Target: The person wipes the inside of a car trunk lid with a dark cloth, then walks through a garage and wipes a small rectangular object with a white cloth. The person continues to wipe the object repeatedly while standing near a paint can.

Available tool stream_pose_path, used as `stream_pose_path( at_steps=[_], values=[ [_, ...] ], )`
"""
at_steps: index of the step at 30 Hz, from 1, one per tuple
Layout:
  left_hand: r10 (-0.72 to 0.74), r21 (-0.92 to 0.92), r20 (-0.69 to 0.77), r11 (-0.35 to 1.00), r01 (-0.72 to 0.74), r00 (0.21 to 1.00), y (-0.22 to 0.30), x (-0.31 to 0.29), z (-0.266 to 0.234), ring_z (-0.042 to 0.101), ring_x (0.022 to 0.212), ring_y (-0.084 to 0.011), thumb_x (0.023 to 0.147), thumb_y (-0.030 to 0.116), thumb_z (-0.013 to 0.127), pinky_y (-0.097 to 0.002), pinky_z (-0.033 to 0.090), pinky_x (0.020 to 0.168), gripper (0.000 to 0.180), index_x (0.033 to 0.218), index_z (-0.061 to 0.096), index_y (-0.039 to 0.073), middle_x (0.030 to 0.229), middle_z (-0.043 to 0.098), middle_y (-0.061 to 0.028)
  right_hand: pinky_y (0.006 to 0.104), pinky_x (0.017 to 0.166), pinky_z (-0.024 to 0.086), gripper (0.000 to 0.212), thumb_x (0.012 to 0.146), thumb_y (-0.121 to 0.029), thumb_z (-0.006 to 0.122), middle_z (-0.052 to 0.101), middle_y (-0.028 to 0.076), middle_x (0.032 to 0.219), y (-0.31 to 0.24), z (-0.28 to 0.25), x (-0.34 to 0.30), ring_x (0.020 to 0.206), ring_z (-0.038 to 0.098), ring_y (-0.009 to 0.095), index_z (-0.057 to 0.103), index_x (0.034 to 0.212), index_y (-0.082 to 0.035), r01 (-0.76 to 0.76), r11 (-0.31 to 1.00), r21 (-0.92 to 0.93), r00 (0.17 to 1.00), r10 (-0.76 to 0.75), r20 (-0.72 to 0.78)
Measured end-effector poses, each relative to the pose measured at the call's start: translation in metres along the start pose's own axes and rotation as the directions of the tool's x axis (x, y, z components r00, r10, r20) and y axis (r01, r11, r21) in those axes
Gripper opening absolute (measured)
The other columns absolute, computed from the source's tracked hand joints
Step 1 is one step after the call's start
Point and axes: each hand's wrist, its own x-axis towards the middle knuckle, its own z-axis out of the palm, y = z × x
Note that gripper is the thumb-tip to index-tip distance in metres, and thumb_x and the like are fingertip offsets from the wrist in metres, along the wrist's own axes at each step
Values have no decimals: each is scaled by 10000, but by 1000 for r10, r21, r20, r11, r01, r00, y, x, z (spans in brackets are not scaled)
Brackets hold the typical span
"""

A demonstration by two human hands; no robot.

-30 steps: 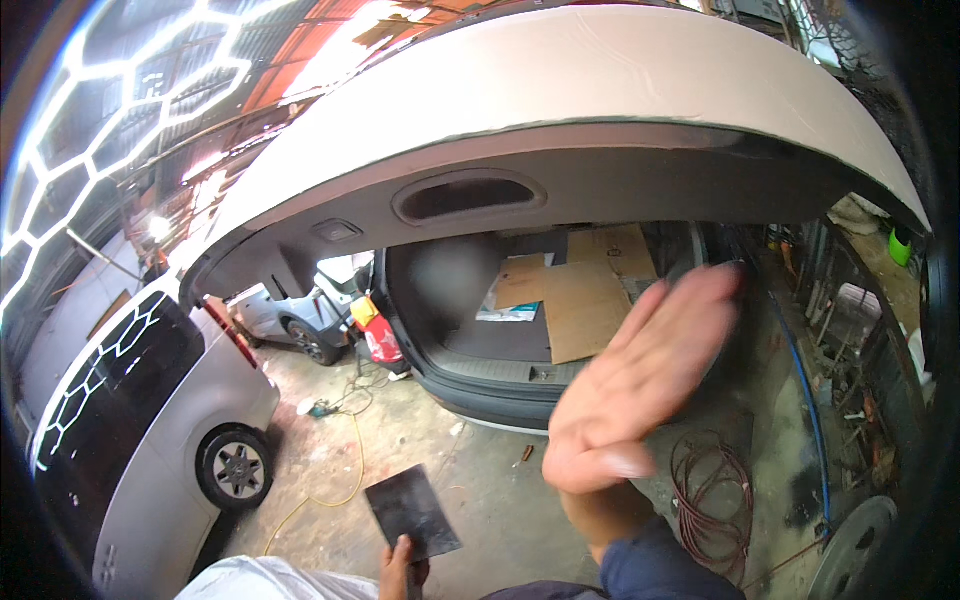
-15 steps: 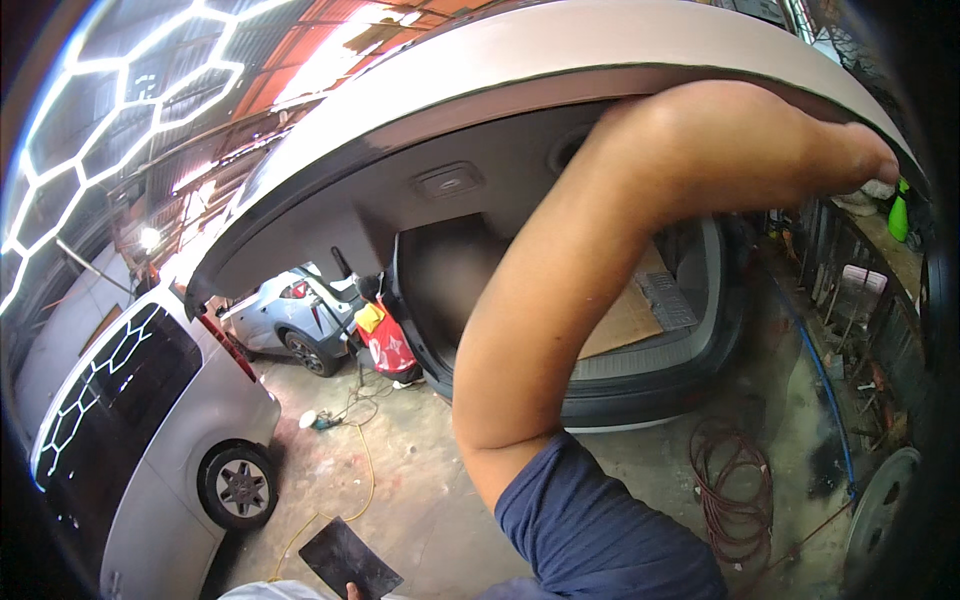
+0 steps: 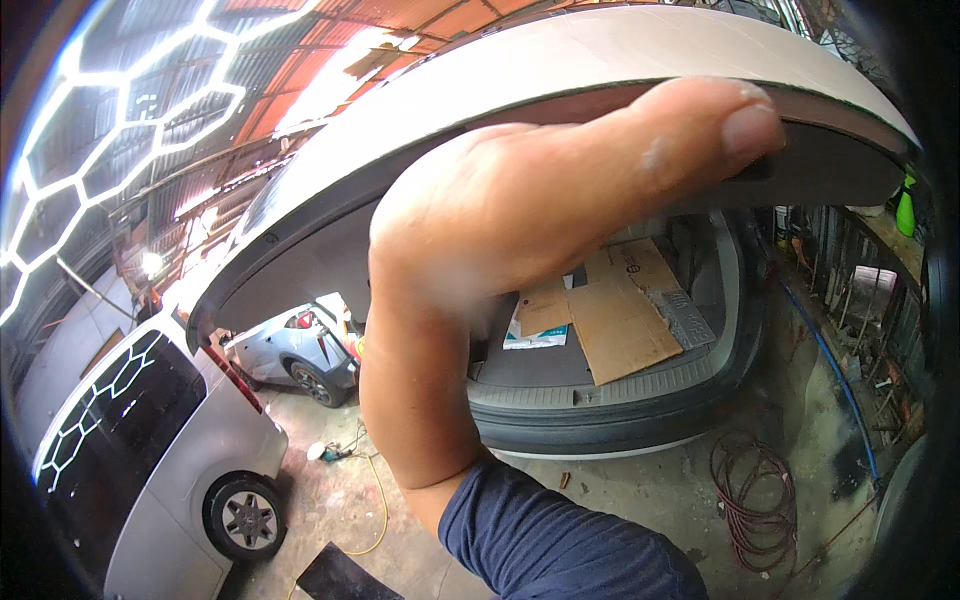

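Note:
My right arm rises from a dark blue sleeve [image 3: 560, 535] and bends across the middle of the picture. My right hand [image 3: 690, 130] is at the lower edge of the raised pale tailgate [image 3: 560, 65], with the thumb toward me. White dusty marks show on the skin. The other fingers are hidden behind it, so whether they grip anything does not show. A flat dark sheet [image 3: 345, 577] juts in at the bottom edge, left of the sleeve. My left hand is out of the picture.
Below the tailgate is the cargo floor with flattened cardboard [image 3: 620, 335] and the rear bumper [image 3: 600, 430]. A coiled hose [image 3: 750, 500] lies on the floor at right. A white van [image 3: 160, 450] stands left; a yellow cord [image 3: 380, 510] and small power tool [image 3: 318, 452] lie nearby.
My right hand has swept left along the tailgate's edge. The dark sheet has sunk toward the bottom edge, and the left fingers at it have left the picture.

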Motion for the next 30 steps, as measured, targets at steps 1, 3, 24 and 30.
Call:
stream_pose_path(
  at_steps=[1,3,24,30],
  values=[
    [-12,-2,15,1000,12,1000,0,8,7,453,512,-122,985,409,600,-281,341,458,296,915,579,123,659,512,-2,539,1197,-35,899,987,-502,359,-104,335,1595,17,5,22,1501,-79,436,-47,1543,76,42,999,-18,998,-43,-48],
    [-24,-5,-8,1000,24,1000,4,15,7,439,504,-113,984,405,605,-275,326,452,291,903,578,127,648,501,7,540,1196,-34,890,992,-484,365,-108,343,1591,36,17,57,1499,-82,443,-50,1541,81,84,996,-22,984,-86,-159],
    [-27,132,284,991,-12,958,-21,32,47,363,447,-60,1000,436,576,-254,241,428,384,736,575,157,550,436,48,469,1215,-79,822,1038,-467,364,-100,224,1643,20,-160,162,1521,-84,382,-46,1570,7,42,993,108,973,-16,-229],
    [1,201,462,974,-105,887,-21,41,50,365,466,-61,994,424,594,-250,240,434,345,793,589,143,585,445,48,471,1213,-74,820,1040,-433,372,-116,250,1630,39,-158,179,1517,-92,390,-61,1556,35,29,990,-135,976,-57,-212]
  ],
)
